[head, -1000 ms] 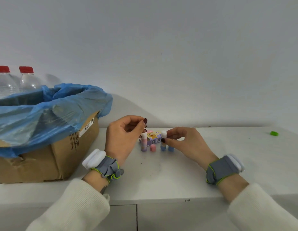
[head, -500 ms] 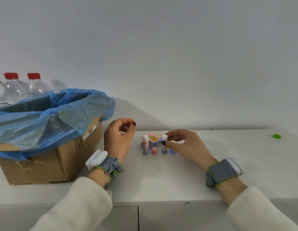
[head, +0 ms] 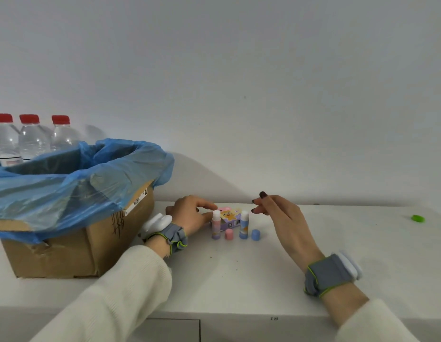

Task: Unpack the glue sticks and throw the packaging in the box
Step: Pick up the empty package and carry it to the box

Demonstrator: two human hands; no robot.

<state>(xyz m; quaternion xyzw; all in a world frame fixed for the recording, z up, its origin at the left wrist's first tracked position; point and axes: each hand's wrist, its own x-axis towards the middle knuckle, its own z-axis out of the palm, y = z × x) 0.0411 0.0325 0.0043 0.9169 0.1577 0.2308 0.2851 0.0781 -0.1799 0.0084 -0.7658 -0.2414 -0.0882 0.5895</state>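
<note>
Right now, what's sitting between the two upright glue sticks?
In the head view, the pink cap stands between the pink stick and blue stick, with the packaging just behind.

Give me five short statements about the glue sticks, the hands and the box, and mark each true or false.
1. Both glue sticks stand upright with their caps off. True: the pink glue stick and the blue glue stick are open, with the pink cap and the blue cap standing on the table.
2. The right hand grips the blue stick. False: it hovers beside it, fingers loose, holding nothing.
3. The left hand is at the pink stick. True, though whether it grips the stick is unclear.
4. The packaging lies in the cardboard box. False: it sits on the table behind the sticks.
5. The box has a black liner. False: it is a blue bag.
</note>
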